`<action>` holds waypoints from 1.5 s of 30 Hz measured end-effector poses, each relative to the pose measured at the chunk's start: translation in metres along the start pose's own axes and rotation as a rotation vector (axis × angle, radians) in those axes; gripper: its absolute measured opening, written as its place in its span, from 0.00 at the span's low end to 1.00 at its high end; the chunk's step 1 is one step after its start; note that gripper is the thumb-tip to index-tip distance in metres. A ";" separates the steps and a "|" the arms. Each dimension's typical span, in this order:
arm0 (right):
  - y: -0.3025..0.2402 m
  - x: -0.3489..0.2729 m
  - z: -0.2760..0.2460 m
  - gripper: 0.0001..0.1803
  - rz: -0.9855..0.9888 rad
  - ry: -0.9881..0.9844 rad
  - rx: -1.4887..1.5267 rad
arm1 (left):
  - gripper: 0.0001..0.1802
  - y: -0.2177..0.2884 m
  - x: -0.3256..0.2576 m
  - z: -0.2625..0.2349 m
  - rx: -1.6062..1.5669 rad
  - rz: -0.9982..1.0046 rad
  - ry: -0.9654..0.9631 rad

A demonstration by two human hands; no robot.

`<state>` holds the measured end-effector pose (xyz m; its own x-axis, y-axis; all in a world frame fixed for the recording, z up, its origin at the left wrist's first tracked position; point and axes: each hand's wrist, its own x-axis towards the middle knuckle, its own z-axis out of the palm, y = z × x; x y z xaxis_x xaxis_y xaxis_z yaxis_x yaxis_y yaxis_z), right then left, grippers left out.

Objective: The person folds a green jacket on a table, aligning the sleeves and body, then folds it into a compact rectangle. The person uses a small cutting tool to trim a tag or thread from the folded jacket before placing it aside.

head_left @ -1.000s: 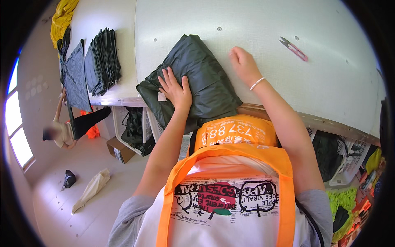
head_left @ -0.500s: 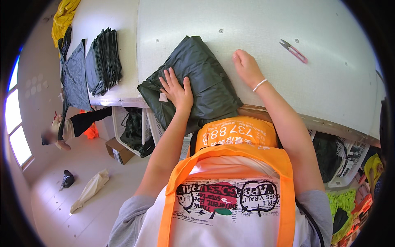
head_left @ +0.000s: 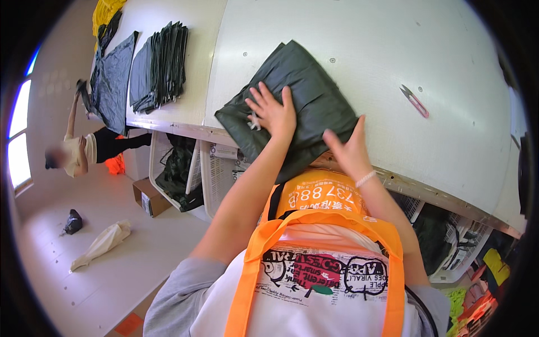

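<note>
A dark green folded piece of thin, shiny fabric [head_left: 314, 92] lies on the pale worktable, its near part hanging over the front edge. My left hand [head_left: 274, 117] rests flat on it with the fingers spread, beside a small white tag [head_left: 254, 120]. At the fabric's right corner is my right hand [head_left: 352, 150], thumb and fingers apart, the thumb slightly blurred over the cloth. Whether it touches the cloth I cannot tell. A pair of thread snips [head_left: 415, 102] with pinkish handles lies farther right on the table.
A stack of dark folded fabric pieces [head_left: 160, 67] stands at the table's left, beside a loose draped piece [head_left: 113, 78]. Below the table edge are white crates [head_left: 216, 168] and a cardboard box [head_left: 150, 197]. Another person [head_left: 78, 154] stands at the far left.
My right hand has come from the bare table down to the fabric's right corner, its closed fingers now spread. My left hand stays flat on the fabric. The view has shifted.
</note>
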<state>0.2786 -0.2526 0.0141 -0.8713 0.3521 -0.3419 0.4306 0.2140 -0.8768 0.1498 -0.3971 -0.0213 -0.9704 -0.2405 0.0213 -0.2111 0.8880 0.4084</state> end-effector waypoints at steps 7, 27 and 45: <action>0.000 0.110 -0.041 0.48 0.023 0.374 0.206 | 0.39 0.082 -0.032 -0.127 -1.227 -0.356 -0.755; -0.003 0.020 -0.022 0.64 -0.066 0.171 -0.355 | 0.45 -0.066 -0.032 -0.072 -0.691 -0.085 -0.596; -0.088 0.027 0.009 0.52 -0.256 -0.086 -0.769 | 0.37 -0.034 -0.041 -0.084 -0.100 0.253 -0.374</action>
<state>0.2149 -0.2703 0.0783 -0.9662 0.1426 -0.2146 0.2295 0.8551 -0.4648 0.2065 -0.4504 0.0406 -0.9695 0.1531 -0.1913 0.0325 0.8542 0.5189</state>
